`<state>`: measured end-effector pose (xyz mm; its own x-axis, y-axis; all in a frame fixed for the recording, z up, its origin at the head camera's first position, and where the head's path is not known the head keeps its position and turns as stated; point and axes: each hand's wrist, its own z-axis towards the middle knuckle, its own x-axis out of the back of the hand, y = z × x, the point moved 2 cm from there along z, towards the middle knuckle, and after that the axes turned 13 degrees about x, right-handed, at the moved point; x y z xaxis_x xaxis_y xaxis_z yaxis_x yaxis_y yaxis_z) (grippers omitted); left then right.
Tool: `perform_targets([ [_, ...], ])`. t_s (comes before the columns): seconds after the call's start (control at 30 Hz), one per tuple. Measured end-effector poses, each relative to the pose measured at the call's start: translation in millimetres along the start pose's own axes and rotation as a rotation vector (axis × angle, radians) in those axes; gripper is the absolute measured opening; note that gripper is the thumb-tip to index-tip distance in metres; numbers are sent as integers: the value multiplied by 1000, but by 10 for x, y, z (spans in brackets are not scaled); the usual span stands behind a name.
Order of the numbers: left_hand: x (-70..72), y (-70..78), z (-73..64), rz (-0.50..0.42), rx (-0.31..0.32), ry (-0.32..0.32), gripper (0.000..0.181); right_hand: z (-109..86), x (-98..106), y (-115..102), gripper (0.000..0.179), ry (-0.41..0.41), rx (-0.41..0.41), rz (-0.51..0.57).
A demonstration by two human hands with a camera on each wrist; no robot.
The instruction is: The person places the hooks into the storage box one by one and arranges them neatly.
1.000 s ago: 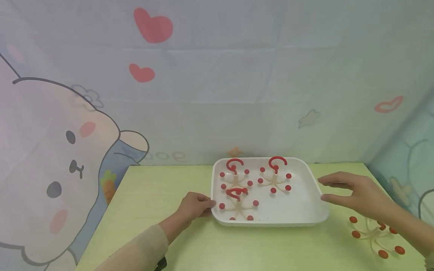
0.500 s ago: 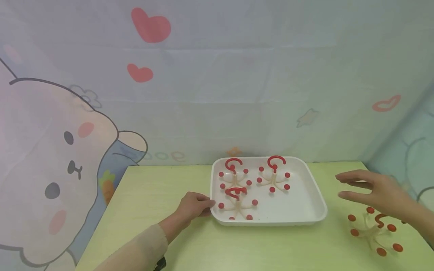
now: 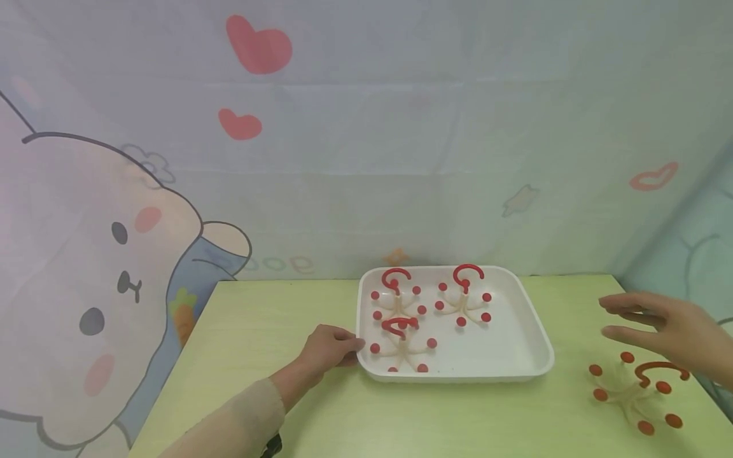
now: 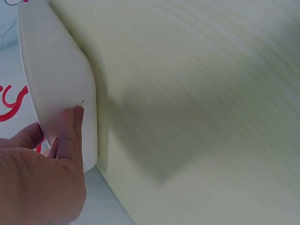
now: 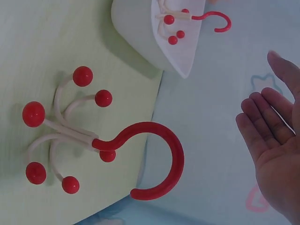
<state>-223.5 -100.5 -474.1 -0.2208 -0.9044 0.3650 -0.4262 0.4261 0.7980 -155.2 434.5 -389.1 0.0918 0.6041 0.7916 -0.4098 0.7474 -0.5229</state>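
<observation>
My left hand pinches the left wall of a white plastic tray, thumb at the rim and fingers against the outside, as the left wrist view also shows. Inside stand 3 multi-arm hangers, each with a red hook and cream arms tipped with red balls: one at back left, one at back centre, one at front left. A similar hanger stands on the table to the right, hook up. Above and behind it hovers my right hand, fingers extended, holding nothing and apart from the hook.
The pale green table ends at a back edge against a printed cloth backdrop. Another cloth side borders the table on the right. The tray stands close to the back edge.
My right hand has moved rightward from beside the tray's right rim to above the hanger on the table. Its hook now shows more fully. The left hand and tray stay put.
</observation>
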Motion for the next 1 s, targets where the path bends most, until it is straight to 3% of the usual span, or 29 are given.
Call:
perform_targets([
  [0.37, 0, -25, 20, -6, -7, -5, 23, -198, -82, 177, 40, 103, 40, 58],
  [0.63, 1, -17, 13, -3, -9, 1, 23, -351, -163, 325, 52, 77, -51, 21],
  [1.0, -1, -32, 32, -16, -1, -2, 23, -518, -233, 562, 53, 169, -81, -2],
])
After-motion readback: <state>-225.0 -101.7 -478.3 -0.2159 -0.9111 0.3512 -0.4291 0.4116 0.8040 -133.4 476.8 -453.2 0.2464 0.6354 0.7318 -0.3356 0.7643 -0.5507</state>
